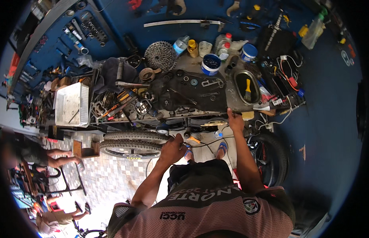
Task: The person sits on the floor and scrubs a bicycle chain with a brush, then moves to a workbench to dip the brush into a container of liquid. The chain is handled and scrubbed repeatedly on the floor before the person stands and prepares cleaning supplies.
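Note:
My left hand (172, 151) is closed, below the bench front and beside two knobby bicycle tires (131, 147). What its fingers hold, if anything, is hidden; a thin dark cable (208, 145) runs close by it. A tool with an orange handle (194, 139) is just to its right. My right hand (236, 121) is at the front edge of the workbench (232, 85), fingers curled and one digit pointing up. I cannot make out what it grips. Behind it, on the bench, lies a dark mat (184, 97) with small metal parts. An oval metal tray (237, 89) holds a yellow-handled brush (248, 86).
A large cassette (160, 55), blue tubs (211, 65) and bottles stand along the bench's back. A white plastic basket (85, 105) and heaped tools occupy its left. Another bicycle wheel (280, 156) is at my right. Other people's legs (59, 158) show at left.

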Motion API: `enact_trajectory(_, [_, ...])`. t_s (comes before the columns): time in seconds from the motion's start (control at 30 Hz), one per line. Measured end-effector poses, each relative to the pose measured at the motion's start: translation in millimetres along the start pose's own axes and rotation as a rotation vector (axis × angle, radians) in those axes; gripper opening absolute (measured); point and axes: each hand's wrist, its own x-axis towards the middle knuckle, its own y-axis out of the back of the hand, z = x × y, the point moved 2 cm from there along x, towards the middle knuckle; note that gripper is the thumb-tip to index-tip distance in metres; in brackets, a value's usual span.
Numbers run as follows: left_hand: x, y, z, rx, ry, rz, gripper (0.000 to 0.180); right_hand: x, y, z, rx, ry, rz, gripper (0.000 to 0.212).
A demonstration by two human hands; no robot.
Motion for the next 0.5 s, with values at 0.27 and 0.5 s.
enact_trajectory(0.27, [2.3,-23.9,13.6,-0.029,0.095,0.051,0.032,10.5,-19.6,35.9,0.095,0.187,-0.075,0.058])
enact_trajectory(0.5, [-20.3,-26.6,-8.2,-0.061,0.191,0.228,0.032,-15.8,12.5,-47.6,-0.485,0.542,-0.539,0.044])
